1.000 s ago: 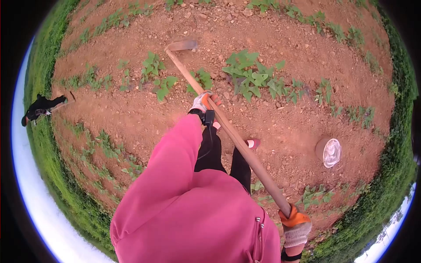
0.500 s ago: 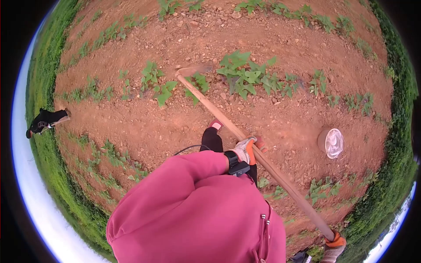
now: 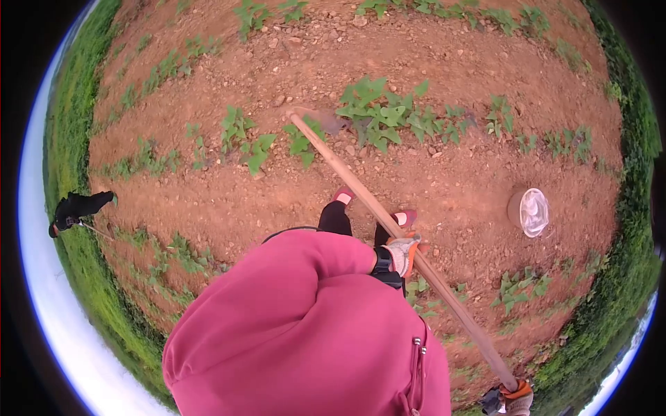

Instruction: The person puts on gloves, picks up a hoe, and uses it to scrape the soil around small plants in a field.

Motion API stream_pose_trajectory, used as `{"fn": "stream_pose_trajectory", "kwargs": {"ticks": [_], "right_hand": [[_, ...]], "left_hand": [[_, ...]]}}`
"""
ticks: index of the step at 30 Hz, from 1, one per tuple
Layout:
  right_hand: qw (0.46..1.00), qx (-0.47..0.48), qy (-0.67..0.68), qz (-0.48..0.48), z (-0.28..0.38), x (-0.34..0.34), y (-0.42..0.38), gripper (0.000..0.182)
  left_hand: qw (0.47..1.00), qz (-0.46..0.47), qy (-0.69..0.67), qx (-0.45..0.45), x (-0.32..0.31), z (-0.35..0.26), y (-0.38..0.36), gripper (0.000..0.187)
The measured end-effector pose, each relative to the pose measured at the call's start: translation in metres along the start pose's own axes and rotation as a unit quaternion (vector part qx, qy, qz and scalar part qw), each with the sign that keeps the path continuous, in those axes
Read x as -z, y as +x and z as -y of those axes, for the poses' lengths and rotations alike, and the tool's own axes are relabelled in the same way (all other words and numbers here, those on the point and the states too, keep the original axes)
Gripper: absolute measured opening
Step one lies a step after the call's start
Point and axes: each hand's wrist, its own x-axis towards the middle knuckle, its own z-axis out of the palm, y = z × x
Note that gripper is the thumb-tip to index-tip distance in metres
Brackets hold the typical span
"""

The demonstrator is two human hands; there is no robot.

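A long wooden-handled hoe (image 3: 357, 188) slants from the upper middle to the lower right of the head view. My left hand (image 3: 404, 254), in a white and orange work glove, is wrapped round the handle about midway along. Near the handle's end, at the bottom right, my right hand (image 3: 517, 399) grips it in a similar glove. The hoe's blade (image 3: 327, 120) is blurred, low over the red soil between leafy green plants (image 3: 380, 114) and a smaller plant (image 3: 302, 142). Behind the handle show my red shoes (image 3: 404, 218).
To the right, a bucket (image 3: 533, 212) with a pale lining stands on the soil. Another person (image 3: 82, 208) in dark clothes stands at the far left, holding a long-handled tool. Rows of low plants (image 3: 522, 288) cross the field, with green growth (image 3: 610, 277) along its edges.
My left hand has moved slightly down and right in the view, still on the handle. The hoe's blade has shifted a little right. The other person has changed posture.
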Motion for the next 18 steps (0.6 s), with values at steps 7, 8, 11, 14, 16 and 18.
{"fn": "stream_pose_trajectory", "kwargs": {"ticks": [7, 8, 11, 14, 16, 18], "right_hand": [[0.997, 0.054, -0.057, -0.018, 0.015, 0.052, -0.025, 0.017], [0.995, 0.072, -0.068, -0.026, 0.029, 0.049, -0.015, 0.019], [0.984, 0.106, -0.136, -0.047, 0.086, 0.026, 0.025, 0.031], [0.946, 0.179, -0.176, -0.204, 0.206, -0.013, 0.036, 0.040], [0.951, 0.221, -0.104, -0.190, 0.286, -0.027, 0.040, 0.040], [0.943, 0.266, -0.045, -0.193, 0.331, -0.052, 0.061, 0.039]], "left_hand": [[0.963, 0.179, -0.030, 0.198, 0.030, 0.021, 0.047, 0.027], [0.964, 0.178, -0.023, 0.194, 0.021, 0.009, 0.037, 0.027], [0.985, 0.107, 0.085, -0.101, 0.022, -0.048, 0.043, 0.022], [0.994, 0.099, -0.016, -0.036, -0.007, -0.156, -0.012, 0.018], [0.969, 0.015, -0.031, -0.246, 0.002, -0.205, 0.012, 0.013], [0.966, -0.010, -0.021, -0.258, -0.012, -0.255, -0.011, 0.014]]}}
